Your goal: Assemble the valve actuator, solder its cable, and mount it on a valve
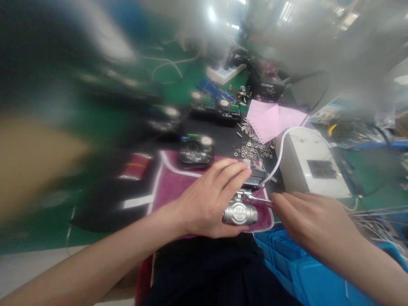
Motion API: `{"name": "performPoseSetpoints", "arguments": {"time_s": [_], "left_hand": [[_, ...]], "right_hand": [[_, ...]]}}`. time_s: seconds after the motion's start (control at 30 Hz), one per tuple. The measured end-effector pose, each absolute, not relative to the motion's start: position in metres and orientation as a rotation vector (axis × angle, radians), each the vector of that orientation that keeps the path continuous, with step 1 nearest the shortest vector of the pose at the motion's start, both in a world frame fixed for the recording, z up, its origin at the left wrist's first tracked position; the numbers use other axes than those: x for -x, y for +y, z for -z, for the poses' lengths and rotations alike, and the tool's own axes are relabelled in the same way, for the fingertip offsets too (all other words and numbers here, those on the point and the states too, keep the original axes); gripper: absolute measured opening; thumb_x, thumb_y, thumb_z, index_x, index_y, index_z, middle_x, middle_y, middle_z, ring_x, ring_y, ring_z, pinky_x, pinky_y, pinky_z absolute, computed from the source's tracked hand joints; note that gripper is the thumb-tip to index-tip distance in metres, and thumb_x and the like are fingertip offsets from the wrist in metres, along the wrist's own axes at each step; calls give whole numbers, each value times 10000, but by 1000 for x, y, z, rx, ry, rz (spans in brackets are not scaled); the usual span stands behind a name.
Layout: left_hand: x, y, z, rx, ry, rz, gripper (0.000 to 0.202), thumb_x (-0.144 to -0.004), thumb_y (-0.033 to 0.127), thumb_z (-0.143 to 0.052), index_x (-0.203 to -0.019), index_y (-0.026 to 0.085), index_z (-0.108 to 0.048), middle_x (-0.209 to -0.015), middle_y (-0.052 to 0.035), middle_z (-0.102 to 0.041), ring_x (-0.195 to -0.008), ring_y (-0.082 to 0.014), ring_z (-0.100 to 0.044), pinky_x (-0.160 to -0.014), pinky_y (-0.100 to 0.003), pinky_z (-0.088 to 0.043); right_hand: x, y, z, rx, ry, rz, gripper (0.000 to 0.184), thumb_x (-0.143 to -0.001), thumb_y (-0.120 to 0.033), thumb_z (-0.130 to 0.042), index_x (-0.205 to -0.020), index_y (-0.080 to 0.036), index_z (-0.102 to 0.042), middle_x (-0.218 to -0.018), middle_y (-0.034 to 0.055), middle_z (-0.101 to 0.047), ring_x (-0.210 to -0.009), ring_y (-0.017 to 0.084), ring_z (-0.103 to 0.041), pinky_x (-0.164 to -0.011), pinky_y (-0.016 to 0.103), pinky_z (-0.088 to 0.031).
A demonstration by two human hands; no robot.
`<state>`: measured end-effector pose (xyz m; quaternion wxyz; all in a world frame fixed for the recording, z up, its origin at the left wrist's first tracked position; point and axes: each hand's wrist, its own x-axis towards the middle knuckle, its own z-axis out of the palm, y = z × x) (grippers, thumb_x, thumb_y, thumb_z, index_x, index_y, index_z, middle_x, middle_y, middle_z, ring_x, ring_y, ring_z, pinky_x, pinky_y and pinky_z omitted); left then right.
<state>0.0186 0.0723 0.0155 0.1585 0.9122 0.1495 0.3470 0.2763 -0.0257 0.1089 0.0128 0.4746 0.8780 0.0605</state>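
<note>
My left hand (208, 199) grips a silver metal ball valve (239, 213) from the left, thumb under it and fingers stretched over its top. The valve rests at the near right corner of a maroon cloth (172, 187). My right hand (310, 219) comes in from the right, its fingertips at the valve's thin metal lever (259, 198); whether they pinch it I cannot tell. The left half of the view is smeared by motion.
A white box device (310, 163) with a white cable stands right of the cloth. Loose washers and small pins (251, 146) lie behind it beside pink paper (270, 121). Black electronic modules (195, 153) sit further back. Blue plastic bins (306, 276) are at the near right.
</note>
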Motion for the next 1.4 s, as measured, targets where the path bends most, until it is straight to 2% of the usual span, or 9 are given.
{"name": "performPoseSetpoints", "arguments": {"time_s": [0.1, 0.27, 0.5, 0.63, 0.8, 0.9, 1.1, 1.3, 1.4], "left_hand": [[-18, 72, -16, -2607, 439, -979, 961, -887, 526, -748, -1594, -12, -382, -1606, -292, -472, -1538, -436, -388, -1292, -621, -383], [-18, 70, -15, -2596, 466, -915, 942, -887, 532, -729, -1587, -3, -394, -1617, -280, -462, -1541, -431, -387, -1277, -609, -405], [-22, 70, -17, -2642, 405, -928, 883, -904, 534, -685, -1535, -36, -447, -1527, -260, -547, -1485, -398, -436, -1278, -560, -419], [-22, 72, -17, -2645, 362, -920, 838, -935, 563, -659, -1540, 13, -476, -1562, -223, -532, -1456, -384, -455, -1294, -577, -406], [-23, 71, -16, -2631, 406, -925, 765, -936, 541, -662, -1507, 51, -527, -1563, -197, -541, -1407, -373, -476, -1287, -618, -408], [-24, 70, -17, -2632, 417, -942, 750, -927, 513, -674, -1494, 45, -527, -1525, -211, -577, -1404, -375, -481, -1271, -629, -425], [-21, 67, -15, -2663, 489, -937, 897, -883, 547, -720, -1513, -28, -445, -1466, -298, -563, -1452, -438, -443, -1214, -651, -449], [-15, 70, -11, -2652, 562, -916, 977, -835, 476, -809, -1607, 76, -365, -1563, -277, -486, -1496, -471, -419, -1222, -682, -424], [-14, 71, -15, -2684, 582, -926, 974, -842, 447, -828, -1621, 88, -367, -1599, -271, -472, -1547, -482, -372, -1240, -680, -411]], "right_hand": [[-272, -25, -98, -1495, 2713, -154, 284, -1018, -35, -429, -816, -217, -511, -667, 4, -542, -539, 206, -500, -601, 354, -194], [-268, -21, -83, -1604, 2764, -46, 327, -1160, -303, -430, -849, -224, -492, -633, -21, -554, -474, 180, -487, -562, 358, -157], [-271, -25, -77, -1737, 2821, 260, 299, -1125, -227, -507, -827, -217, -522, -653, -22, -551, -520, 154, -508, -571, 339, -270], [-272, -22, -81, -1730, 2809, 377, 302, -1133, -232, -495, -833, -214, -526, -675, -18, -565, -541, 145, -534, -578, 323, -341], [-275, -19, -75, -1721, 2844, 376, 301, -1119, -225, -517, -818, -215, -513, -672, -21, -544, -543, 143, -499, -585, 313, -337], [-279, -23, -65, -1755, 2855, 405, 304, -1107, -209, -517, -804, -217, -499, -653, -24, -528, -543, 147, -481, -595, 313, -317], [-277, -16, -64, -1706, 2794, 275, 389, -1172, -334, -417, -837, -199, -561, -641, -16, -569, -511, 153, -500, -577, 353, -217], [-274, -23, -87, -1704, 2762, -65, 428, -1189, -360, -405, -822, -196, -553, -628, -11, -568, -501, 154, -498, -577, 359, -165], [-300, -44, -104, -1975, 2677, -203, 442, -1181, -375, -432, -795, -200, -557, -610, -20, -556, -511, 139, -536, -567, 325, -240]]}}
